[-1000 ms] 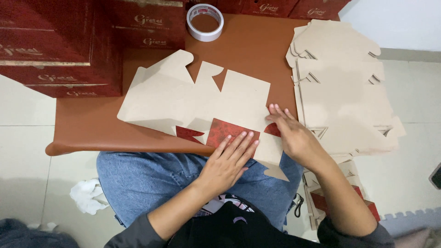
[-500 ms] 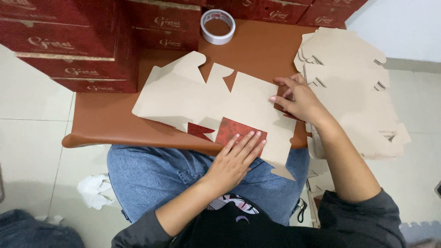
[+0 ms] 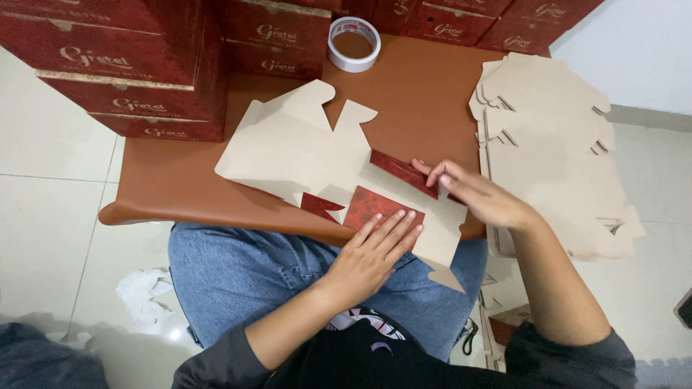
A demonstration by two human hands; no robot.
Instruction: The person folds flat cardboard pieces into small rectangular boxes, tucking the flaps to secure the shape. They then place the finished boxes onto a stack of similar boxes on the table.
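A flat die-cut cardboard box blank [image 3: 303, 148] lies plain side up on the brown table [image 3: 180, 180], over my lap. My left hand [image 3: 371, 252] presses flat on a folded-over red flap [image 3: 375, 205] at the blank's near edge. My right hand [image 3: 479, 194] presses a second, narrow red flap [image 3: 400, 171] down on the blank's right side, fingers pointing left. A small red triangle flap [image 3: 317, 205] is folded over to the left of my left hand.
A stack of unfolded cardboard blanks [image 3: 555, 151] lies at the table's right edge. Dark red finished boxes [image 3: 130, 65] are stacked at the back left and along the back. A roll of tape [image 3: 353, 43] sits near them. Crumpled white paper [image 3: 144, 292] lies on the tiled floor.
My right hand moved up from the near edge and folded the narrow right flap over, red side now showing. My left hand stays pressed on the near flap.
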